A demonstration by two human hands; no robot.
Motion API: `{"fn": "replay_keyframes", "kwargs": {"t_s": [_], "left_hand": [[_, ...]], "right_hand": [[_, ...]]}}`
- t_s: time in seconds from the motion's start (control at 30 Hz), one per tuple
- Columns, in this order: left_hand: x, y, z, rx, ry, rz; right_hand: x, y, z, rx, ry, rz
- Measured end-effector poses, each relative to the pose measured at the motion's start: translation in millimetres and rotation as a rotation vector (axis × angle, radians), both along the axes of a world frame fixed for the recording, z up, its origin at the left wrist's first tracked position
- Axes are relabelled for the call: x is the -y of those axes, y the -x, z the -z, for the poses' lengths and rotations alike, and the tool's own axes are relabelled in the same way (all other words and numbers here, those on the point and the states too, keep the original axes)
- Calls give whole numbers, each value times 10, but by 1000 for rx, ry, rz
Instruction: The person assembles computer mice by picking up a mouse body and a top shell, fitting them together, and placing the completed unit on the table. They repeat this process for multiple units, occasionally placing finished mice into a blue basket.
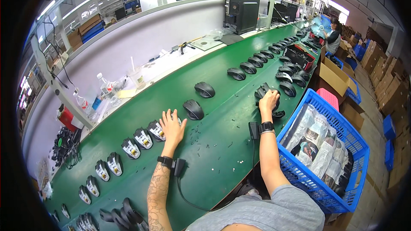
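Your left hand (173,130) is palm down over the green bench (218,154), its fingers spread wide, beside the open mouse (156,130) at the near end of a row; you can't tell from this view whether the fingertips touch it. Your right hand (269,101) is closed over a dark mouse (260,92) on the right side of the bench, fingers bent and drawn together on it. Another dark piece (279,114) lies just beside that hand.

From your left hand, more open mice run down to the lower left, pale and yellow parts showing. Just past your left fingertips sit two black mice, one (193,110) nearer and one (205,89) farther off. Beyond them, a line of black mice stretches up the bench, with a cluster near your right hand and a red bin (306,55) behind it.

Small dark bits (233,125) and a few white discs (240,161) are scattered between your forearms. Each wrist wears a black band with a small box and a cable. At your right stands a blue crate (299,169) holding wrapped packs (317,147). Bottles, a cup (137,78) and a computer (247,13) stand along the far side; a person (333,39) is at the distant end
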State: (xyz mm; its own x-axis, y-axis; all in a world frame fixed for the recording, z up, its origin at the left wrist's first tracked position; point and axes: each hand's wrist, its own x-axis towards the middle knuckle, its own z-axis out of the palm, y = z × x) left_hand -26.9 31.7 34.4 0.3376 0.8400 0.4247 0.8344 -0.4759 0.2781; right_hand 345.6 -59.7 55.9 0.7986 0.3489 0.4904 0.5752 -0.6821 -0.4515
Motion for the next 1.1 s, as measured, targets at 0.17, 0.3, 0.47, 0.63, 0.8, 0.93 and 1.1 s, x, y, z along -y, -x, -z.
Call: {"fn": "replay_keyframes", "kwargs": {"t_s": [0.17, 0.3, 0.47, 0.63, 0.8, 0.93, 1.1], "left_hand": [[188, -83, -180, 253, -81, 136], [351, -208, -390, 525, 63, 309], [349, -417, -390, 1135, 592, 450], [275, -175, -299, 1188, 474, 309], [197, 105, -404, 1230, 585, 386], [90, 154, -555, 1155, 788, 438], [-445, 309, -337, 427, 523, 332]], "right_hand": [[84, 138, -96, 43, -81, -84], [146, 896, -495, 22, -314, -535], [3, 1956, -498, -46, -306, -1016], [-83, 2355, -444, -106, -369, -1106], [-124, 2476, -351, -415, -492, -1326], [-142, 2406, -312, -542, -583, -1517], [-135, 2364, -263, -225, -465, -1237]]}}
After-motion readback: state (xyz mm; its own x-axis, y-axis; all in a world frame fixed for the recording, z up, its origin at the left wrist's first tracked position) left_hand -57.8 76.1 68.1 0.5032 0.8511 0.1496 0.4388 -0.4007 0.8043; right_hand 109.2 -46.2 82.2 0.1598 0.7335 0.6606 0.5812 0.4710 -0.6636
